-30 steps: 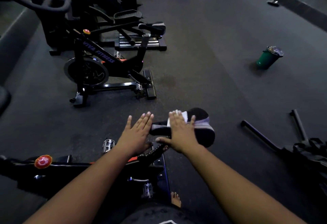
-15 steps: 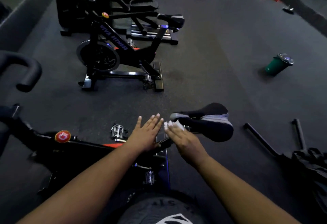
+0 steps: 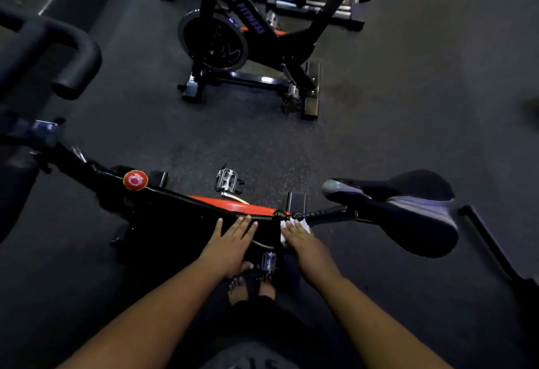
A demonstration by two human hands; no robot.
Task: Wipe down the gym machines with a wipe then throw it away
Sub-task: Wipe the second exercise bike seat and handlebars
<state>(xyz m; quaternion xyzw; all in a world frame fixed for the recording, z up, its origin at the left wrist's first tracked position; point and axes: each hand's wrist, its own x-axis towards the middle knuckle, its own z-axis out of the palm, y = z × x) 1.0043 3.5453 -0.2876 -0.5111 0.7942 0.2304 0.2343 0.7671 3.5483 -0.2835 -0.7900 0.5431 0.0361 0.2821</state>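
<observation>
Down on the dark floor (image 3: 408, 106), no bin or other container shows sharply in the head view; only a blurred green patch sits at the far right edge, too smeared to name. Both bare arms reach forward over the near exercise bike (image 3: 163, 208). Fingers straight and together, the left hand (image 3: 230, 243) lies flat, palm down, with its fingertips at the orange strip of the frame, holding nothing. Beside it, the right hand (image 3: 303, 243) presses a white wipe (image 3: 304, 225) against the frame just below the seat post; the wipe peeks out past the fingertips and along the hand's inner edge. Off to the right, the saddle (image 3: 408, 208) juts out. A second bike (image 3: 248, 41) stands farther off.
</observation>
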